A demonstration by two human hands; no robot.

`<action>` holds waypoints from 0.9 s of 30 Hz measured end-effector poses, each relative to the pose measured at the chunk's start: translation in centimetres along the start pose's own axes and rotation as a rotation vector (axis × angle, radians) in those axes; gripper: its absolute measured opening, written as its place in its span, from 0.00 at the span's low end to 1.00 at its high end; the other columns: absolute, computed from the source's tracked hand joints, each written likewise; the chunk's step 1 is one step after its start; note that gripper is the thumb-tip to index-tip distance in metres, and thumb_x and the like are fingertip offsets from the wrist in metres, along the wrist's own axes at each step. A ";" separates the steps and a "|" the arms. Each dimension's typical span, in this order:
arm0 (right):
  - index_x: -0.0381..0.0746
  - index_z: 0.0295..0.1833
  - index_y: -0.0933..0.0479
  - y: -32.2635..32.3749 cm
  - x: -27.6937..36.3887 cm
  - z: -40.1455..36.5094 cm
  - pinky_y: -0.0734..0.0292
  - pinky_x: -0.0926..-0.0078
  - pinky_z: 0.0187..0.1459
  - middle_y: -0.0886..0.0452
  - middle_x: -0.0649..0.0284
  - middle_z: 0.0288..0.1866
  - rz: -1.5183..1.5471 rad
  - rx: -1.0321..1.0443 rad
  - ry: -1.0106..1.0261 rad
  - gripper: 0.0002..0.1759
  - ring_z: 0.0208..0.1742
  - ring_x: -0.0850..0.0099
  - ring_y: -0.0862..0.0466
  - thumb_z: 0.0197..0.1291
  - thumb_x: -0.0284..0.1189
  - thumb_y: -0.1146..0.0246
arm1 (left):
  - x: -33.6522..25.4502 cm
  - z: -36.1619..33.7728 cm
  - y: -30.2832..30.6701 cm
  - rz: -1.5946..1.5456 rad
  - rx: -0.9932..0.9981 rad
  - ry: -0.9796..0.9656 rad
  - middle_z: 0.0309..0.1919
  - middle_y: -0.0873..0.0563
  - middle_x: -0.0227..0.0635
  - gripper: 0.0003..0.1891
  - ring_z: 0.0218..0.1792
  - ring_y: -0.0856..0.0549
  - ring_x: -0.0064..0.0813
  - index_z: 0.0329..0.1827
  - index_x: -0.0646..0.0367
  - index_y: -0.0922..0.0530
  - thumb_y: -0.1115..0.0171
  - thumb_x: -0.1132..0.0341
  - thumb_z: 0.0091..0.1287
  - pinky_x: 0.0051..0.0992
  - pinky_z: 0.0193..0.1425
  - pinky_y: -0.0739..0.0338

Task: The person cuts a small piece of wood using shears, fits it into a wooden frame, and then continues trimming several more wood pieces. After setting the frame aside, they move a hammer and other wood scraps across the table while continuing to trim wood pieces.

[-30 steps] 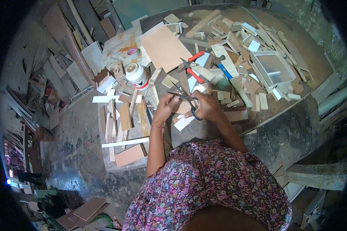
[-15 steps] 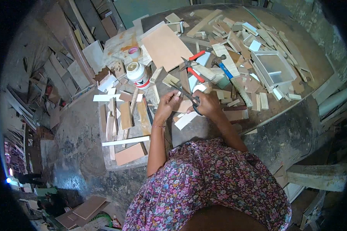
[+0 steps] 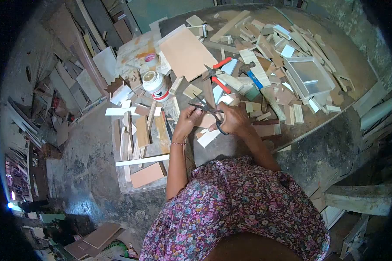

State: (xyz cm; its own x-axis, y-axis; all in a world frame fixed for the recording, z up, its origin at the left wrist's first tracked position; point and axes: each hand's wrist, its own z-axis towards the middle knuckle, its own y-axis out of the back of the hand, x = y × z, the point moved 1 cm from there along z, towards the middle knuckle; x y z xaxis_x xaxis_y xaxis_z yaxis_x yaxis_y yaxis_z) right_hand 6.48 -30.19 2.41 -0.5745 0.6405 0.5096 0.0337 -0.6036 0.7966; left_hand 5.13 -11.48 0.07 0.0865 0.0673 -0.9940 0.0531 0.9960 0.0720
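Note:
My right hand (image 3: 234,118) is closed on the handles of dark scissors (image 3: 208,108), whose blades stand apart and point up and left. At the blades' left side, my left hand (image 3: 188,121) has its fingers pinched together; anything between them is too small to make out. Just below the scissors lies a white strip (image 3: 208,138) on the table. Beyond my hands are pliers with red handles (image 3: 217,75) and a hammer with a blue and wooden handle (image 3: 261,85).
A white glue tub (image 3: 156,86) stands open left of centre, by a large tan board (image 3: 188,53). Wood offcuts cover much of the table. A shallow framed box (image 3: 309,77) lies at the right. Several wood strips (image 3: 143,130) lie left of my left arm.
The scissors have opened, their blades now spread apart near my left fingertips. My left hand has shifted very slightly; the objects on the table look the same.

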 end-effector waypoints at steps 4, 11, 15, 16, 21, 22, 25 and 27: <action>0.37 0.39 0.30 -0.7 -0.2 -0.1 0.32 0.60 0.41 0.21 0.54 0.26 0.093 0.028 -0.064 0.39 0.34 0.55 0.20 0.28 0.58 0.31 | -0.4 -0.2 0.0 0.026 0.005 0.001 0.31 0.21 0.27 0.08 0.35 0.26 0.17 0.39 0.66 0.24 0.47 0.70 0.63 0.18 0.42 0.33; 0.37 0.38 0.29 -0.8 0.0 -0.3 0.35 0.60 0.43 0.21 0.53 0.26 0.103 0.011 -0.082 0.38 0.34 0.54 0.20 0.28 0.57 0.30 | -0.1 -0.2 -0.3 0.147 -0.026 -0.048 0.27 0.22 0.27 0.09 0.32 0.27 0.18 0.33 0.66 0.23 0.48 0.68 0.64 0.19 0.40 0.33; 0.37 0.38 0.29 0.5 0.6 -0.3 0.35 0.60 0.42 0.21 0.52 0.28 0.086 0.020 -0.081 0.38 0.36 0.54 0.21 0.28 0.57 0.30 | 0.2 0.0 -0.3 0.147 -0.047 -0.002 0.24 0.23 0.27 0.11 0.29 0.28 0.19 0.31 0.65 0.23 0.49 0.67 0.65 0.20 0.37 0.32; 0.37 0.38 0.29 0.6 0.7 -0.2 0.35 0.60 0.42 0.21 0.52 0.29 0.076 0.041 -0.093 0.38 0.36 0.55 0.21 0.28 0.56 0.30 | 0.4 0.0 -0.3 0.156 -0.044 -0.024 0.23 0.24 0.27 0.11 0.29 0.28 0.19 0.30 0.65 0.24 0.50 0.67 0.65 0.20 0.37 0.32; 0.37 0.38 0.29 0.4 0.4 -0.1 0.35 0.60 0.42 0.21 0.52 0.29 0.030 0.041 -0.049 0.38 0.36 0.54 0.21 0.29 0.57 0.30 | 0.3 0.2 -0.1 0.209 -0.038 -0.105 0.22 0.25 0.27 0.12 0.27 0.29 0.19 0.28 0.65 0.25 0.51 0.66 0.66 0.21 0.35 0.32; 0.37 0.39 0.29 0.3 0.4 0.0 0.36 0.60 0.43 0.21 0.52 0.29 0.050 0.051 -0.059 0.38 0.36 0.54 0.21 0.29 0.57 0.30 | 0.1 0.2 -0.1 0.198 -0.031 -0.078 0.22 0.25 0.27 0.12 0.27 0.29 0.19 0.28 0.65 0.26 0.51 0.66 0.66 0.21 0.35 0.33; 0.37 0.39 0.30 -0.3 0.1 -0.2 0.36 0.59 0.43 0.21 0.53 0.27 0.088 0.047 -0.078 0.38 0.35 0.54 0.21 0.29 0.57 0.30 | -0.1 -0.1 -0.2 0.177 -0.020 -0.043 0.22 0.26 0.28 0.13 0.27 0.30 0.19 0.26 0.65 0.27 0.51 0.67 0.66 0.20 0.35 0.33; 0.37 0.39 0.29 -0.4 0.2 -0.2 0.35 0.59 0.42 0.21 0.52 0.28 0.047 0.013 -0.042 0.38 0.35 0.54 0.21 0.29 0.57 0.30 | 0.3 0.0 -0.3 0.183 -0.033 -0.089 0.21 0.26 0.28 0.13 0.27 0.31 0.20 0.25 0.65 0.27 0.52 0.67 0.66 0.20 0.34 0.33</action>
State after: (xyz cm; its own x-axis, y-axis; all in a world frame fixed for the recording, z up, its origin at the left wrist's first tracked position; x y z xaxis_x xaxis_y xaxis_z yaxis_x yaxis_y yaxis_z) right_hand 6.23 -29.92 2.15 -0.5371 0.6315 0.5592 0.0704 -0.6270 0.7758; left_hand 5.15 -11.73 -0.23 0.1794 0.2435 -0.9532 -0.0040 0.9691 0.2468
